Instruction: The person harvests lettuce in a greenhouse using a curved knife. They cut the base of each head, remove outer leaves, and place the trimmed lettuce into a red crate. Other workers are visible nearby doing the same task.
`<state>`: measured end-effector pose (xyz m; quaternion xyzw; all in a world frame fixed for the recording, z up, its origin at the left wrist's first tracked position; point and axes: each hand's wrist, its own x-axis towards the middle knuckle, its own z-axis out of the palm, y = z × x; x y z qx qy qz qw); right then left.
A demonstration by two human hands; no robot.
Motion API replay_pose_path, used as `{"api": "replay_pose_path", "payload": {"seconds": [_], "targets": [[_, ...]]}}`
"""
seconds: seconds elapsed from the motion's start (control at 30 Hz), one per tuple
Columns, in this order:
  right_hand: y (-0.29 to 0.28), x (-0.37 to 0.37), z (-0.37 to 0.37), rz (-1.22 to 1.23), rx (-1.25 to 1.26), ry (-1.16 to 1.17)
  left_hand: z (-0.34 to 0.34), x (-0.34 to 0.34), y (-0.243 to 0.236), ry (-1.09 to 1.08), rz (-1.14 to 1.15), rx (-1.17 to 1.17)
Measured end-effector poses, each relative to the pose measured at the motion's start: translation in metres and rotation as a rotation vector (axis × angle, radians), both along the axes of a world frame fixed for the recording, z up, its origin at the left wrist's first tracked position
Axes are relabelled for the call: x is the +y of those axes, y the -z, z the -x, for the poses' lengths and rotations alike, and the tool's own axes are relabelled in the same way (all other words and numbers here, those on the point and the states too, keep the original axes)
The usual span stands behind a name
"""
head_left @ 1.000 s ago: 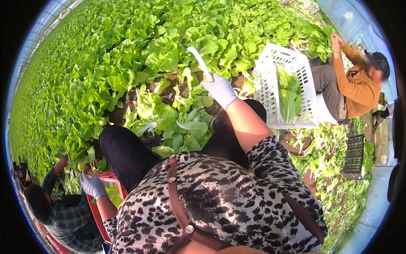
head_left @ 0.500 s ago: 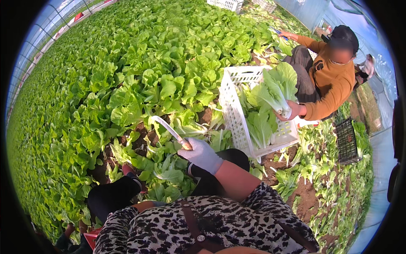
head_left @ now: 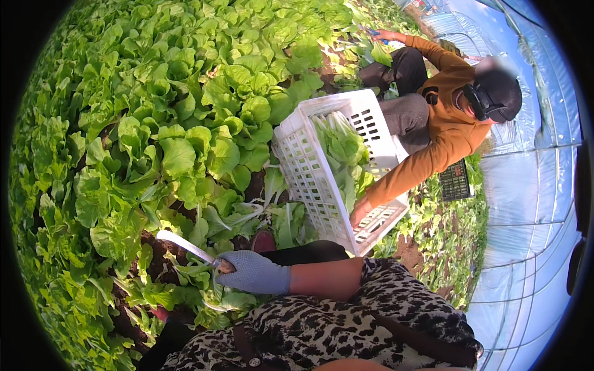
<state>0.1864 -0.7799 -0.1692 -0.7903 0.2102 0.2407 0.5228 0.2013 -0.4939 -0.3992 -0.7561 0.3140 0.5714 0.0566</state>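
Note:
My right hand [head_left: 255, 272], in a pale grey-blue knit glove, is closed around the short wooden handle of a harvesting knife [head_left: 185, 245]. Its pale blade points away to the left, hooked at the tip, just over the cut leaves and bare soil. Leafy greens [head_left: 179, 154] grow densely ahead and to the left of the blade. My left hand is not in view. Beyond my right forearm stands a white slatted crate [head_left: 312, 179] with cut greens [head_left: 346, 148] inside. A co-worker's hand [head_left: 361, 211] reaches into its near side.
A co-worker in an orange top [head_left: 448, 142] crouches right of the crate, holding a blue-handled tool [head_left: 383, 41] in the other hand. A dark crate [head_left: 456, 180] stands behind. Loose leaves litter the soil, and a plastic greenhouse wall [head_left: 526, 185] curves along the right.
My view has swung to the right. My right hand has moved left and lower with the knife. The co-worker has lowered the bunch of greens into the crate and bent forward.

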Motion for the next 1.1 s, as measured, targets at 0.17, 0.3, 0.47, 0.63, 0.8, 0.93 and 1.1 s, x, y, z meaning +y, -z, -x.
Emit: {"api": "replay_pose_path", "payload": {"seconds": [0.17,0.3,0.47,0.63,0.8,0.93,1.1], "targets": [[-0.013,-0.01,-0.059,0.007,-0.082,0.008,-0.028,-0.02,-0.017,0.063,-0.057,0.027],[-0.027,-0.024,-0.087,0.102,-0.123,-0.039,-0.04,-0.034,-0.018,0.117,-0.056,0.024],[-0.017,-0.036,-0.11,0.211,-0.338,-0.086,-0.047,-0.054,-0.032,0.225,-0.019,0.003],[-0.017,-0.045,-0.107,0.348,-0.396,0.045,-0.077,-0.061,-0.099,0.105,0.162,-0.011],[-0.034,-0.052,-0.096,0.306,-0.488,0.075,-0.149,0.04,-0.179,-0.933,0.91,-0.779],[-0.038,-0.058,-0.09,0.398,-0.493,0.17,-0.166,0.2,-0.197,-1.26,0.59,-1.379],[-0.033,-0.06,-0.094,0.406,-0.461,0.174,-0.164,0.265,-0.132,-1.53,0.144,-1.071]]}}
